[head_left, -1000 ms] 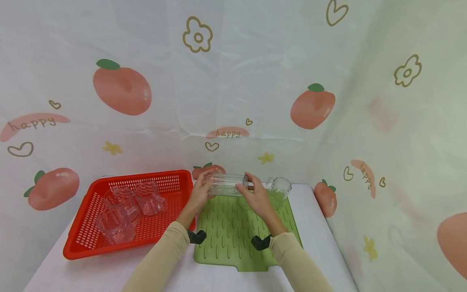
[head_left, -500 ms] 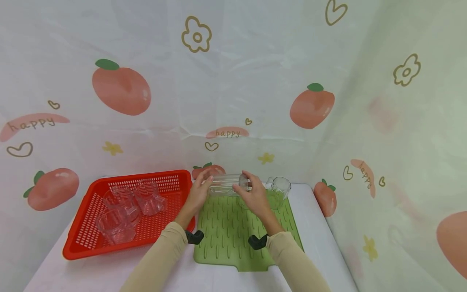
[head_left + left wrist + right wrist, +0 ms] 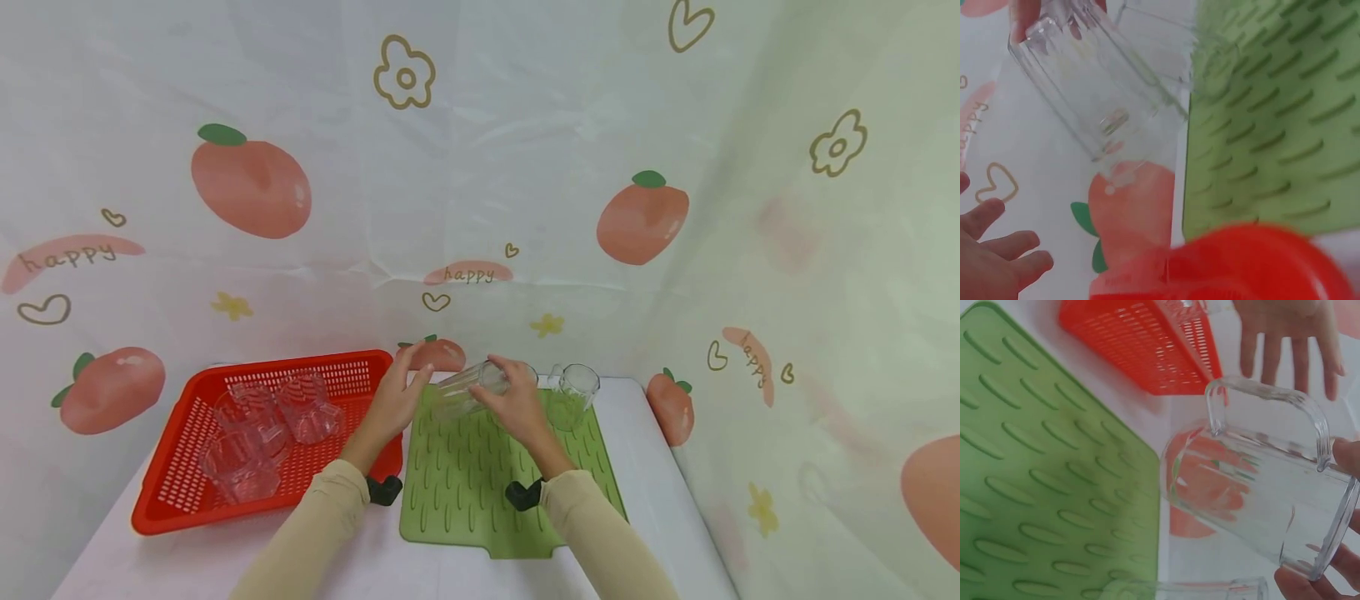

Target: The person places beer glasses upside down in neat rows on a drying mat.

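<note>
A clear glass mug [image 3: 459,390] is held tilted above the far part of the green ridged mat [image 3: 465,508]. My right hand [image 3: 519,406] grips it by one end. In the right wrist view, the mug [image 3: 1235,494] shows its handle on the upper side, with thumb and fingers around the end at right. My left hand [image 3: 393,404] is apart from the mug, at its left, with fingers spread; the left wrist view shows those extended fingers [image 3: 1013,247]. Another clear glass mug [image 3: 576,396] stands on the mat's far right corner.
Left of the mat sits a red perforated basket [image 3: 153,475] with several clear glass mugs [image 3: 303,408] in it. A further glass [image 3: 1197,590] shows at the bottom of the right wrist view. A printed curtain [image 3: 480,167] rises behind the white table [image 3: 652,467].
My left hand has let go of the mug and moved left, its fingers opening. The mug, level between both hands before, now tilts with its left end lower, held by my right hand alone.
</note>
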{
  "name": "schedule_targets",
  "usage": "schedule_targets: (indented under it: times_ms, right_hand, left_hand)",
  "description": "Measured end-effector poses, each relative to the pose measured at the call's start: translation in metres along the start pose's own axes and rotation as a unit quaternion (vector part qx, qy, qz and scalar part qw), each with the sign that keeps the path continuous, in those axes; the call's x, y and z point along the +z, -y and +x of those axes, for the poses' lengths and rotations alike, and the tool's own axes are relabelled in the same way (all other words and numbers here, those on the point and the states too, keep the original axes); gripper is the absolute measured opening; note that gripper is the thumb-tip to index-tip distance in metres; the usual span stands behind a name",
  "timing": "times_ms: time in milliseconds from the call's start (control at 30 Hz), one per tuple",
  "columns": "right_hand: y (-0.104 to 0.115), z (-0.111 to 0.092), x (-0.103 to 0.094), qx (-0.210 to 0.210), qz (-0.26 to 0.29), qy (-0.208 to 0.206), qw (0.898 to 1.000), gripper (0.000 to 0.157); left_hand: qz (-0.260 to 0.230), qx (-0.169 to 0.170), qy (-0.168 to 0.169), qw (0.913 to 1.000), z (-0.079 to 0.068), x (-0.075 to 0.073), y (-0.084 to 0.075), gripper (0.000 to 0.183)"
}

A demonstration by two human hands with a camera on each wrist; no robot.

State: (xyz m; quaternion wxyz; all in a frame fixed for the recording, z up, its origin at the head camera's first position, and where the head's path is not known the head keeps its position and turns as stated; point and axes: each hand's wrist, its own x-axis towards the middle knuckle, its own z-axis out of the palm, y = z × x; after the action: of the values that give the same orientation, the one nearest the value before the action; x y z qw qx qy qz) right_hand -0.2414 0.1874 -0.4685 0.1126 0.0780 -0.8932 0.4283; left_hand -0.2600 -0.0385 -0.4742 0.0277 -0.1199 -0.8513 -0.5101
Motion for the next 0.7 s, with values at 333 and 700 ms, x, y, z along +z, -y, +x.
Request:
schedule_targets:
  times_ms: [333, 700]
  right_hand:
    - [-0.004, -0.004, 0.019, -0.058, -0.058, 0.0, 0.997, 0.06]
    - [-0.009, -0.006, 0.037, -0.082, -0.096, 0.021, 0.992, 0.061]
  left_hand:
    - [0.132, 0.068, -0.009, 0.9889, -0.01, -0.015, 0.006, 0.062]
    - [0.263, 0.012, -0.016, 0.9646, -0.018, -0.031, 0.008, 0.085]
